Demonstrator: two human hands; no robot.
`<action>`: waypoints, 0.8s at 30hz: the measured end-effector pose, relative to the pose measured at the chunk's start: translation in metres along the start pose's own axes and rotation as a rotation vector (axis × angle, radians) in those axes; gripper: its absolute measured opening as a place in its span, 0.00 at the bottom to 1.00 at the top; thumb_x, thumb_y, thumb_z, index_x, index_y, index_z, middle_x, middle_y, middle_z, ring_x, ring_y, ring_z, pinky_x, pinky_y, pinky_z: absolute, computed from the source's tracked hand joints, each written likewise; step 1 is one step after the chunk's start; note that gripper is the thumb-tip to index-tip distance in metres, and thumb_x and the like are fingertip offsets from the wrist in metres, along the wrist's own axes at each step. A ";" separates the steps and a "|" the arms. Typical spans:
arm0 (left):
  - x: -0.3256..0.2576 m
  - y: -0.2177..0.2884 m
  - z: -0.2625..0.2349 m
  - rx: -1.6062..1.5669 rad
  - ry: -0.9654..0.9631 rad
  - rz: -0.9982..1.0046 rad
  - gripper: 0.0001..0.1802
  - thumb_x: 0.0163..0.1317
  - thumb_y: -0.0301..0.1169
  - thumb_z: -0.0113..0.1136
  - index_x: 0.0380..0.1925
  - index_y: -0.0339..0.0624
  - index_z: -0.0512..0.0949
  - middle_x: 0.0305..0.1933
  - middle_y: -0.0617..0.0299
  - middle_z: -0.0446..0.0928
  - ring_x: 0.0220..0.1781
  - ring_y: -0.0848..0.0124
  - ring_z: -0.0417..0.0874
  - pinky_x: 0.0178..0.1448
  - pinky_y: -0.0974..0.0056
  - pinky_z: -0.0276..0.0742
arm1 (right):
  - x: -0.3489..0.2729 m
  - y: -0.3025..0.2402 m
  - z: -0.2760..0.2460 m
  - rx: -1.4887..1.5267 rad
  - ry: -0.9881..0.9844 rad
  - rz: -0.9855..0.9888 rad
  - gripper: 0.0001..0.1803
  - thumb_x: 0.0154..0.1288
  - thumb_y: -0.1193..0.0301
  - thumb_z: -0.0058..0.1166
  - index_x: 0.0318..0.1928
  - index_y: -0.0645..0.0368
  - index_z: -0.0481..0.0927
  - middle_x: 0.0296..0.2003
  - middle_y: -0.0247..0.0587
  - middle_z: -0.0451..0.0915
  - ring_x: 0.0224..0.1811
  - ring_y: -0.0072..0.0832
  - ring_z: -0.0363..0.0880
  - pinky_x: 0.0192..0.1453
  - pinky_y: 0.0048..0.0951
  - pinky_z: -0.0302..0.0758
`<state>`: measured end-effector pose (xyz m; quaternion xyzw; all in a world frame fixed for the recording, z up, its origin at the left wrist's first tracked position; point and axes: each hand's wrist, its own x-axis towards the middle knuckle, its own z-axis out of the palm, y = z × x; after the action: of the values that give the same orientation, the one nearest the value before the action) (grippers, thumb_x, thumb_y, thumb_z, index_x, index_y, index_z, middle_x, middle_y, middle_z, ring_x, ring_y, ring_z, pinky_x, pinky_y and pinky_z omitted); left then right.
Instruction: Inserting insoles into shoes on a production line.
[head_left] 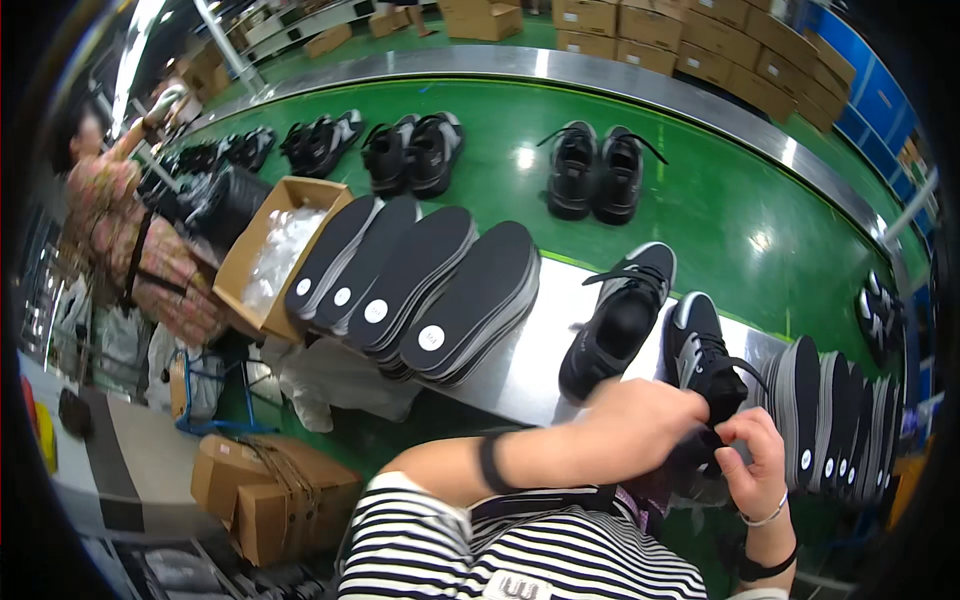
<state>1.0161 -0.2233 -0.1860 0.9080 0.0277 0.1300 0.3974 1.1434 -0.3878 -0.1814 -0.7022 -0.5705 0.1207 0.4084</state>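
A black sneaker with a grey and silver toe (700,345) points away from me at the bench edge. At its heel end, my left hand (640,430) is closed, partly blurred, with its fingertips at the collar. My right hand (757,460) pinches the dark heel part from the other side, thumb against the fingers. The hands cover much of the heel. The matching sneaker (625,315) stands untouched just to the left on the metal strip. Left of it lie stacks of black insoles (475,300) with round white labels. More insole stacks (797,410) stand right of my hands.
A green conveyor belt (480,120) runs past the bench, carrying another pair of black sneakers (595,175) and several more at left. An open carton (270,260) holds clear plastic. A co-worker (130,230) stands at far left. Below is a brown cardboard box (275,500).
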 end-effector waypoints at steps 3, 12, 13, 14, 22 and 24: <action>-0.052 -0.059 -0.076 0.326 0.467 -0.119 0.08 0.46 0.25 0.55 0.29 0.41 0.77 0.33 0.57 0.76 0.36 0.61 0.76 0.42 0.64 0.70 | 0.002 -0.001 -0.004 -0.117 -0.041 0.031 0.13 0.44 0.77 0.57 0.35 0.62 0.74 0.32 0.43 0.74 0.34 0.38 0.71 0.40 0.32 0.67; -0.255 -0.304 -0.356 0.854 0.705 -0.964 0.27 0.58 0.45 0.47 0.54 0.40 0.65 0.53 0.45 0.68 0.52 0.52 0.70 0.54 0.59 0.66 | -0.023 0.055 -0.044 -0.394 0.222 0.119 0.07 0.52 0.70 0.53 0.31 0.60 0.75 0.27 0.42 0.74 0.33 0.39 0.72 0.37 0.35 0.69; -0.253 -0.304 -0.356 1.011 0.745 -0.950 0.28 0.58 0.45 0.48 0.55 0.41 0.62 0.54 0.45 0.67 0.53 0.52 0.69 0.54 0.60 0.65 | -0.027 0.063 -0.054 -0.424 0.293 0.207 0.07 0.52 0.70 0.52 0.31 0.60 0.75 0.28 0.43 0.74 0.34 0.40 0.73 0.38 0.35 0.69; -0.242 -0.297 -0.341 1.173 0.790 -0.940 0.30 0.58 0.45 0.48 0.57 0.41 0.60 0.55 0.45 0.66 0.55 0.52 0.68 0.55 0.60 0.64 | -0.032 0.073 -0.066 -0.450 0.356 0.298 0.06 0.52 0.71 0.52 0.31 0.60 0.75 0.29 0.44 0.74 0.35 0.40 0.73 0.38 0.35 0.70; -0.052 -0.046 -0.085 -0.163 0.536 -0.234 0.15 0.54 0.23 0.50 0.43 0.34 0.71 0.45 0.56 0.72 0.46 0.71 0.74 0.51 0.67 0.68 | -0.067 0.132 -0.125 -0.805 0.149 1.117 0.32 0.36 0.52 0.63 0.39 0.58 0.68 0.40 0.46 0.72 0.45 0.41 0.71 0.47 0.37 0.69; -0.024 -0.026 -0.042 -0.118 0.179 -0.153 0.22 0.47 0.24 0.55 0.46 0.34 0.70 0.44 0.52 0.73 0.45 0.65 0.74 0.50 0.66 0.68 | -0.077 0.145 -0.117 -0.668 0.234 0.974 0.34 0.35 0.54 0.64 0.41 0.60 0.67 0.41 0.49 0.71 0.46 0.44 0.70 0.47 0.38 0.69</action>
<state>0.9836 -0.1797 -0.1829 0.8629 0.1245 0.1812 0.4550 1.2951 -0.5101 -0.2321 -0.9818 -0.1414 0.0300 0.1233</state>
